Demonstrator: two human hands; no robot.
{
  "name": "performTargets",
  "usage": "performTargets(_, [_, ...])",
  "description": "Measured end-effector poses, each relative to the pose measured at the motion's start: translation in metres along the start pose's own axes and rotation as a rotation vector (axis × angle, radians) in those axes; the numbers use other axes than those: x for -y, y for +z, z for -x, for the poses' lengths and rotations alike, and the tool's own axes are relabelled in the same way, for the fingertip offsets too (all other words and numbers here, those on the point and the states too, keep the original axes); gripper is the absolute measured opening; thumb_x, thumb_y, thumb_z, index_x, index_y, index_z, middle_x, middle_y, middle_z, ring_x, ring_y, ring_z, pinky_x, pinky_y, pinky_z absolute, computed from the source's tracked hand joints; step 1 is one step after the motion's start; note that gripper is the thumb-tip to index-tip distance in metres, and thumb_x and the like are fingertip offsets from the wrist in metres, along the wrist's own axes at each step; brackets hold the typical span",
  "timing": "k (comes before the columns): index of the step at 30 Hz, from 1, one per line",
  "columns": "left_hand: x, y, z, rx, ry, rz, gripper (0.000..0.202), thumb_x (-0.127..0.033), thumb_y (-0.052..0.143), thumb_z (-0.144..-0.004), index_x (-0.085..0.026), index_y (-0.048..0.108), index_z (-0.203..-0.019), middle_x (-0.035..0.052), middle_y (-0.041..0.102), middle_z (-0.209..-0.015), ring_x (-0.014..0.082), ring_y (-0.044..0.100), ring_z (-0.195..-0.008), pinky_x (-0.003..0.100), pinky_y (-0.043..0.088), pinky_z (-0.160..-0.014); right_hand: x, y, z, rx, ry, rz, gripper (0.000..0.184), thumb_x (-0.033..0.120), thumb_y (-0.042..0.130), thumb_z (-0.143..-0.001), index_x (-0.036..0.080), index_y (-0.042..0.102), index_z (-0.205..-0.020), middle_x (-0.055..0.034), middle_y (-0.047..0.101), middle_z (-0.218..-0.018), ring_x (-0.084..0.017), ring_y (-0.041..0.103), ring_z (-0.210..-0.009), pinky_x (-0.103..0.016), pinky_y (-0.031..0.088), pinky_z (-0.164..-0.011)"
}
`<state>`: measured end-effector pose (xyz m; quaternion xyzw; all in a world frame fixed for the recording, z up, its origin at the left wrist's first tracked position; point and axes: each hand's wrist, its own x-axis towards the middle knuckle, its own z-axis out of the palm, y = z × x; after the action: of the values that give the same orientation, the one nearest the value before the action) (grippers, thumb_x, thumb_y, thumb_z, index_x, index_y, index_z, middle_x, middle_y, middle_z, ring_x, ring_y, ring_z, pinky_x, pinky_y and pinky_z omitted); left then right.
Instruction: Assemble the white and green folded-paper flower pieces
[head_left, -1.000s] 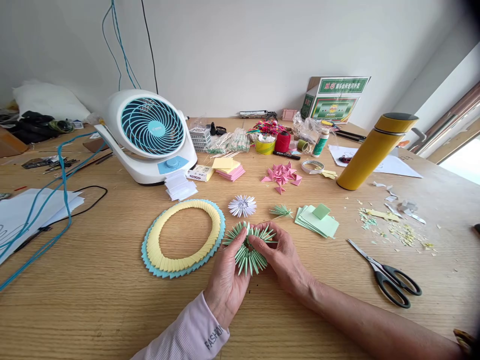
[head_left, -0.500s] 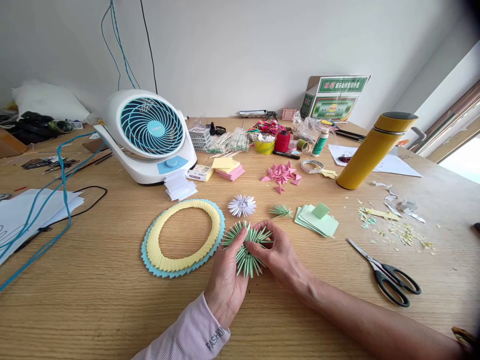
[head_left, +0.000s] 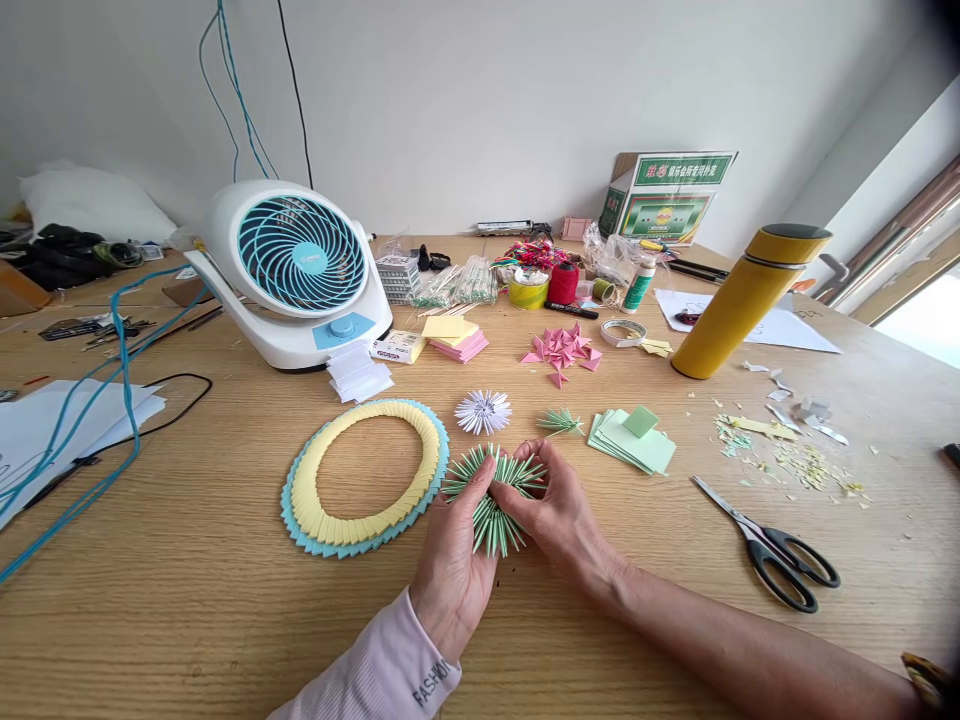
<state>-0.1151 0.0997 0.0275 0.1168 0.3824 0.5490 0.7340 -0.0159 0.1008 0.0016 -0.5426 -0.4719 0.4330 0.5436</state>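
Note:
Both of my hands grip a spiky green folded-paper ring (head_left: 491, 495) low over the wooden table (head_left: 187, 600). My left hand (head_left: 454, 555) holds its near left side, thumb up against the spikes. My right hand (head_left: 559, 510) pinches its right side with fingers curled in. Just beyond lie a small white spiky paper burst (head_left: 484, 411) and a small bunch of green spikes (head_left: 561, 422). A flat yellow-and-blue paper ring (head_left: 365, 475) lies to the left. A stack of green paper squares (head_left: 631, 440) lies to the right.
Black scissors (head_left: 772, 545) and paper scraps (head_left: 787, 450) lie at the right. A yellow flask (head_left: 739, 300) stands behind them. A white-and-blue fan (head_left: 296, 270) stands at the back left, with blue cables (head_left: 112, 400). Pink folded pieces (head_left: 562, 350), sticky notes, tape and thread crowd the back.
My right hand has slid a little left and inward on the green spiky ring, its fingers closing over the spikes. My left hand stays almost still.

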Motion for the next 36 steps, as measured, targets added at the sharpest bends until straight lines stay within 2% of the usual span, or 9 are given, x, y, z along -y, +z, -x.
performTargets(9, [-0.0026,0.0034,0.0029,-0.014,0.013,-0.017,0.027,-0.017,0.079,-0.072,-0.012,0.073,-0.098,0.0106,0.076,-0.105,0.0249,0.072,-0.094,0.033,0.058,-0.084,-0.0016,0.002,0.0024,-0.021,-0.036,0.03,0.025,0.024,0.069,-0.073,0.022,0.052,-0.091,0.0016,0.064,-0.081,-0.017,0.061,-0.071,-0.028,0.048,-0.065])
performTargets(14, [-0.0028,0.0042,0.0019,-0.045,0.036,-0.003,0.02,-0.014,0.08,-0.07,-0.013,0.072,-0.088,0.0074,0.077,-0.094,0.0208,0.072,-0.084,0.031,0.058,-0.081,-0.0002,-0.0007,0.0004,0.038,-0.003,0.034,0.028,0.027,0.07,-0.072,0.021,0.055,-0.095,-0.0003,0.064,-0.085,-0.017,0.06,-0.073,-0.029,0.048,-0.067])
performTargets(18, [-0.0026,0.003,0.0003,-0.046,0.025,-0.008,0.02,-0.016,0.079,-0.072,-0.013,0.072,-0.09,0.007,0.077,-0.091,0.02,0.072,-0.08,0.03,0.059,-0.077,-0.0004,-0.003,-0.0018,0.082,0.013,0.031,0.031,0.028,0.071,-0.071,0.021,0.055,-0.096,-0.0009,0.064,-0.085,-0.018,0.06,-0.076,-0.028,0.048,-0.064])
performTargets(26, [-0.0015,0.0019,0.0021,-0.003,0.029,0.011,0.017,-0.014,0.078,-0.073,-0.013,0.073,-0.089,0.0058,0.077,-0.091,0.0202,0.072,-0.081,0.031,0.059,-0.079,0.0004,-0.0001,0.0002,0.04,-0.001,0.048,0.028,0.023,0.067,-0.071,0.021,0.053,-0.095,0.0016,0.061,-0.081,-0.017,0.056,-0.071,-0.028,0.047,-0.064])
performTargets(36, [-0.0034,0.0068,0.0039,-0.049,-0.006,-0.004,0.015,-0.016,0.079,-0.068,-0.012,0.073,-0.081,0.0066,0.077,-0.084,0.0224,0.072,-0.08,0.031,0.058,-0.076,-0.0015,0.002,0.0024,-0.005,-0.035,0.038,0.025,0.026,0.067,-0.071,0.02,0.053,-0.091,0.0004,0.061,-0.083,-0.016,0.056,-0.069,-0.029,0.047,-0.063])
